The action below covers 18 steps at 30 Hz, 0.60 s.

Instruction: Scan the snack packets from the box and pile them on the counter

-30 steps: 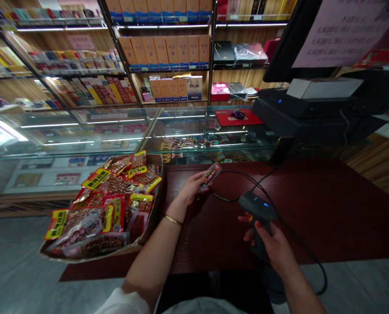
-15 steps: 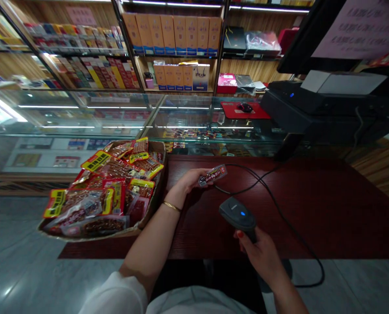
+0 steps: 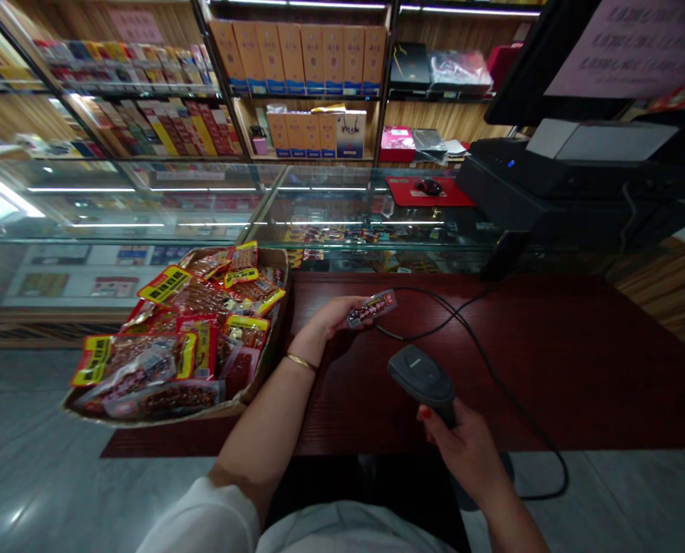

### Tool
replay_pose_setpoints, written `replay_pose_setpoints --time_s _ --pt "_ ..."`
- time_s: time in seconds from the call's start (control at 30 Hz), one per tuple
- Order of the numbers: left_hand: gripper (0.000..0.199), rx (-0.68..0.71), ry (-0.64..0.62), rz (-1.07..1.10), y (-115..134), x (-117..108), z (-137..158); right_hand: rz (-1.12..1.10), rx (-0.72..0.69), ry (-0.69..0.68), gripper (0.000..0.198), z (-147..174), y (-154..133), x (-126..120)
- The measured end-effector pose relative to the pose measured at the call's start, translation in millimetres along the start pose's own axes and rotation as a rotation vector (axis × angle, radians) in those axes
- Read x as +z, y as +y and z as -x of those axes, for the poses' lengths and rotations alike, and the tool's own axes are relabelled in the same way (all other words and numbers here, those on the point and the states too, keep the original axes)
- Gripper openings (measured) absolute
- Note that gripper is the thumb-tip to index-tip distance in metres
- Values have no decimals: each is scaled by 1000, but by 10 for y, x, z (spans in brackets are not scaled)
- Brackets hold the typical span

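Note:
My left hand (image 3: 336, 316) is closed on the edge of a small clear snack packet (image 3: 372, 308) with dark contents and a red label at its end, held over the dark red desk (image 3: 342, 399). In my right hand (image 3: 463, 438) is a black barcode scanner (image 3: 421, 376), gripped by its handle, its head pointing up and left toward the packet. A gap of bare desk separates the scanner from the packet. Left of my forearm stands a cardboard box (image 3: 262, 380) heaped with red and yellow snack packets (image 3: 198, 346).
The scanner's black cable (image 3: 492, 376) loops across the desk's right side. Behind the desk runs a glass display counter (image 3: 331, 196) carrying a red mouse pad (image 3: 458, 193) with a mouse (image 3: 428, 187). A black printer-like machine (image 3: 573, 188) and a monitor (image 3: 538, 61) stand at the right.
The blue light on the scanner's top has gone out. The scanner has shifted very slightly right, and the whole view has moved a little; the packet stays in my left hand.

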<state>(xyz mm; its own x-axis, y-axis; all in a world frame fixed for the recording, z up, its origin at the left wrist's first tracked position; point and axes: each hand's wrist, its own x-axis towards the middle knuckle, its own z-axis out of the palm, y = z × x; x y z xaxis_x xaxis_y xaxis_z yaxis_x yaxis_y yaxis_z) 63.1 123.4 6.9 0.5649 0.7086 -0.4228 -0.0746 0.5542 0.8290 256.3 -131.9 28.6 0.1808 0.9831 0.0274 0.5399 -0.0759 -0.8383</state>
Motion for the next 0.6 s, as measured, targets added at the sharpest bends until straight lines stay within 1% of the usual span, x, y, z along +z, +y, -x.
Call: replay_pose_setpoints --time_s 0.07,0.17,0.23,0.27,0.33,0.4,0.47,0.53,0.6 --pt "39 33 41 -16 25 37 61 -13 4 22 48 2 4 0" --pt "34 163 107 -3 28 164 128 -59 16 57 48 31 32 -20" --pt "32 229 98 -4 -18 333 95 -122 43 70 48 69 88 -51" --pt "31 230 75 -29 -58 453 44 -153 59 81 48 94 128 -71" --pt "26 172 5 -116 -165 770 -122 -192 92 125 48 147 226 -122" --pt "20 90 -93 -185 -283 1177 -347 -209 116 187 50 203 327 -187" --pt "15 32 -192 -199 -378 1632 -590 -221 127 255 53 258 406 -263" --pt "14 7 -279 -181 -426 2074 -812 -219 135 324 54 308 450 -345" --pt "14 6 -370 -166 -425 2431 -978 -207 145 386 55 348 459 -428"
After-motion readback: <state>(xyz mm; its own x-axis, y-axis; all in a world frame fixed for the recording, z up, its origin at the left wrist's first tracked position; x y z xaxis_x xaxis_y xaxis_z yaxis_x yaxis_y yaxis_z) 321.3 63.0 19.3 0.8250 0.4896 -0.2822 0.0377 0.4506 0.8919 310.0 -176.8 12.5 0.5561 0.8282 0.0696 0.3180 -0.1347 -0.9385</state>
